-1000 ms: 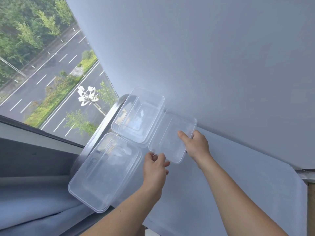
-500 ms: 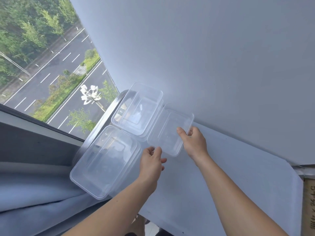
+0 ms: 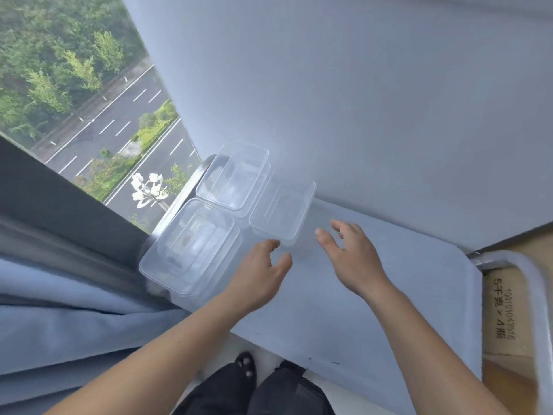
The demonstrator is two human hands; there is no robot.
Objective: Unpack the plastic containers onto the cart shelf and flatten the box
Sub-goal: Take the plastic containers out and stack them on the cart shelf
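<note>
Hovering over the grey shelf [image 3: 434, 280], the left hand [image 3: 260, 274] and the right hand [image 3: 353, 256] both have their fingers spread and loosely bent, and they hold nothing. They are just beside the near end of the right container [image 3: 281, 211], one at each side; the picture is blurred there, so I cannot tell if a fingertip touches it. This container lies in the far left corner of the shelf against the back container [image 3: 233, 175] and the left container [image 3: 191, 247], near the window [image 3: 89, 100], and the brown box [image 3: 502, 319] is at the right, past the metal handle [image 3: 505, 257].
</note>
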